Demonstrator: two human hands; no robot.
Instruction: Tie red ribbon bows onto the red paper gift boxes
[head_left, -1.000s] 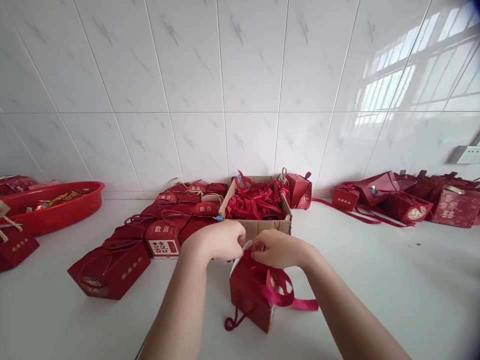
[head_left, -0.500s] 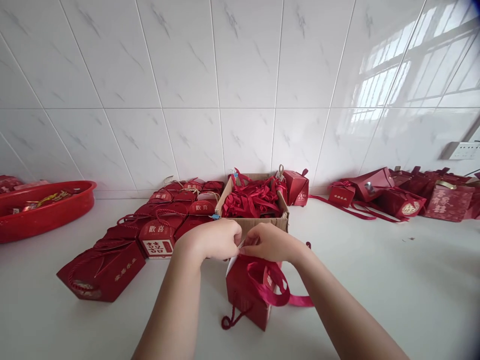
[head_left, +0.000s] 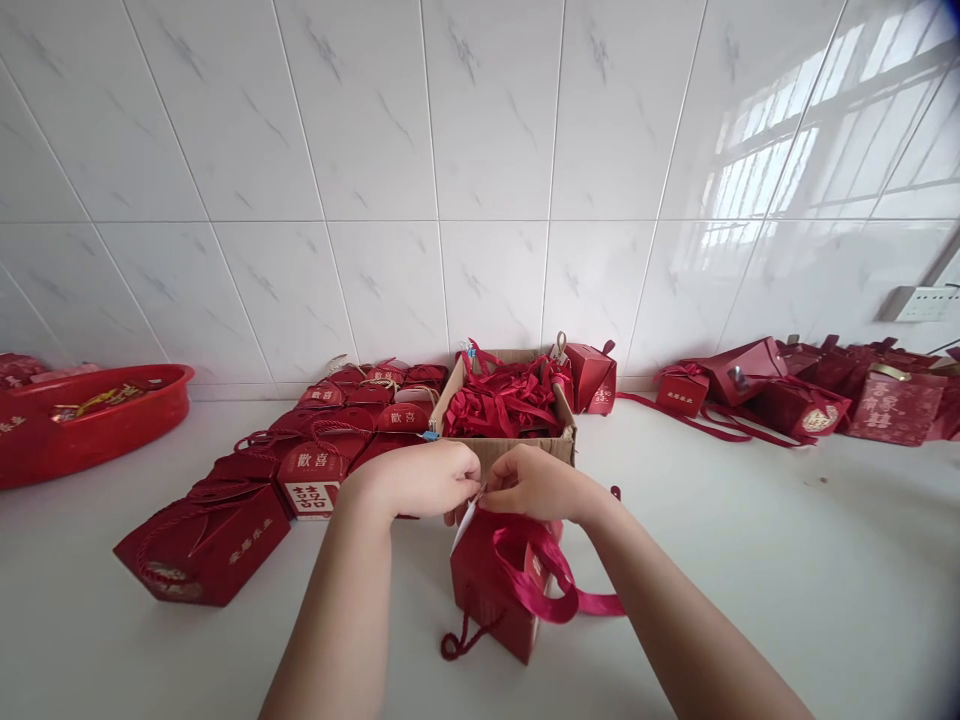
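Note:
A dark red paper gift box [head_left: 491,590] stands on the white table in front of me, with a twisted red cord loop low on its side. My left hand [head_left: 431,482] is closed, thumb and fingers pinching the top left edge of the box, where a white inner flap shows. Beside it, almost fingertip to fingertip, my right hand [head_left: 540,485] pinches the top of the same box. What lies right between the fingertips is mostly hidden. From under my right hand a shiny red ribbon [head_left: 551,600] loops down over the box front and trails right.
Behind my hands is a cardboard box [head_left: 568,448] heaped with red ribbons. Several finished-looking red gift boxes [head_left: 311,470] stand in rows left of it, one bigger box [head_left: 206,550] in front. A red basin [head_left: 154,425] holds sweets far left. More red boxes [head_left: 799,405] lie right.
Both hands keep their pinch at the top of the gift box. My left hand and forearm have shifted slightly left; the box and ribbon have barely moved.

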